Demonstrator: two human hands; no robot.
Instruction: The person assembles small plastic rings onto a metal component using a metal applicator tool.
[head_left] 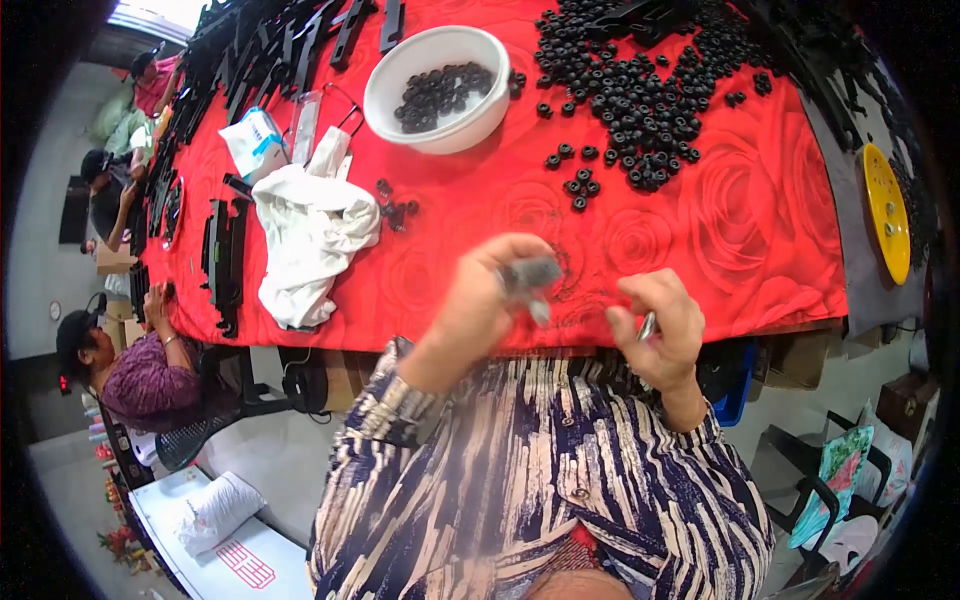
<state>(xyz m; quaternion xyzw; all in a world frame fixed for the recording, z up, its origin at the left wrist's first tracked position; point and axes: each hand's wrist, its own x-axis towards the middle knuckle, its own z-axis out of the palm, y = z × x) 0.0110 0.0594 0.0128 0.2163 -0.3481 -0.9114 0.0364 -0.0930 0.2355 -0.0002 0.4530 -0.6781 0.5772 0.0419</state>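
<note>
My left hand (480,300) is raised above the front edge of the red tablecloth (640,240), its fingers closed round a small dark grey piece (537,273). Motion smears that piece, so its exact kind does not show. To the right, apart from it, my right hand (662,325) pinches a slim silvery metal piece (648,326), mostly hidden by the fingers. Beyond my hands, many small black ring-shaped parts (640,120) lie heaped on the cloth. More of them fill the bottom of a white plastic bowl (475,125).
Left of my hands lie a crumpled white cloth (305,235) and long black plastic parts (225,262). A white-and-blue packet (253,142) sits behind the cloth. On the far right is a yellow plate (885,215). A person in a purple top (155,385) works at the left table edge.
</note>
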